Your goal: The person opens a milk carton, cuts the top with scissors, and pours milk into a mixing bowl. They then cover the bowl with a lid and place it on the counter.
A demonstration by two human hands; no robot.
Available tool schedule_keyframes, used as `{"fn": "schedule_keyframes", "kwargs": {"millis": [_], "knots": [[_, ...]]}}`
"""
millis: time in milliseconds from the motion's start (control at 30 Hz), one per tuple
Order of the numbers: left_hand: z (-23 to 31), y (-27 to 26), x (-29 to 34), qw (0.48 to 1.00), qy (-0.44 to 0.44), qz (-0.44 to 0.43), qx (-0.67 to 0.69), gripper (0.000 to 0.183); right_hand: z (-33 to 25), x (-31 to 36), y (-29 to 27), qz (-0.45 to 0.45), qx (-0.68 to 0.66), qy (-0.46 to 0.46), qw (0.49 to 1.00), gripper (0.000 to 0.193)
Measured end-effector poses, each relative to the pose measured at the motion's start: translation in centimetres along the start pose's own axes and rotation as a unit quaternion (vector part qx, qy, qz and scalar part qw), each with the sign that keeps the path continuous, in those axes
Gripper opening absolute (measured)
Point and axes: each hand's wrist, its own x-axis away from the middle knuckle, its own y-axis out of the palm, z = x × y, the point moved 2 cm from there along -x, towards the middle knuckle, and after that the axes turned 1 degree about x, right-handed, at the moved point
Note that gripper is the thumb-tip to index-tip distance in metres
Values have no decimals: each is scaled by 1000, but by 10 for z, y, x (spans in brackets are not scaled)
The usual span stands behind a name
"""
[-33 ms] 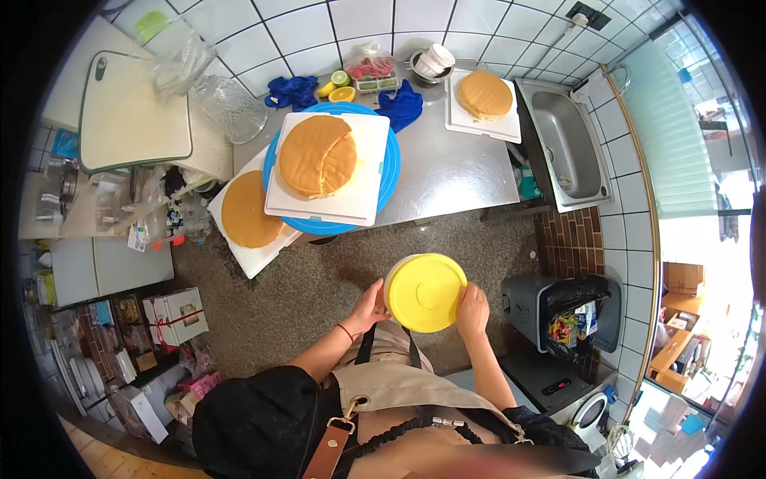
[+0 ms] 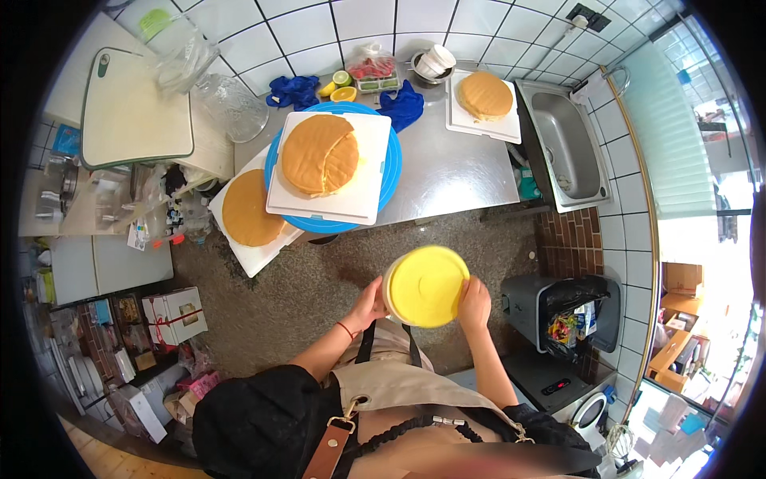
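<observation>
In front of my body I hold a round pale tub with a yellow lid (image 2: 428, 286), clear of the table and tilted so its lid shows. My left hand (image 2: 369, 303) is closed against the tub's left side, some fingers hidden behind it. My right hand (image 2: 474, 302) grips the right edge by the lid's rim. Ahead, a round sponge cake (image 2: 319, 154) with a split across its top rests on a square white board (image 2: 363, 199) over a blue turntable (image 2: 391, 164). A flatter round cake layer (image 2: 251, 209) lies on another board at left.
A third cake (image 2: 485, 96) sits on a board at the far right of the steel table (image 2: 455, 180), beside a sink (image 2: 568, 152). Blue cloths (image 2: 400, 107), cut citrus (image 2: 343, 94) and a fruit box (image 2: 375, 70) line the wall. A grey bin (image 2: 527, 311) stands at right.
The tub has risen slightly and moved a little away from me, its lid tipping. Both hands keep their hold, the right one shifting up slightly.
</observation>
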Motion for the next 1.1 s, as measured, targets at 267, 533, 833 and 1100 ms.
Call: {"fn": "schedule_keyframes", "kwargs": {"millis": [267,533,833,1100], "knots": [[24,-5,25,986,118,20,-116,20,2,-149,70,-76,-244,317,913,38],[39,50,27,972,66,-13,-227,21,-28,-56,15,-36,-248,174,952,22],[-25,169,9,853,-20,-202,-481,23,2,114,-29,-3,-44,336,941,35],[-128,240,68,724,-163,-331,-582,18,2,250,-89,131,-216,543,800,20]]}}
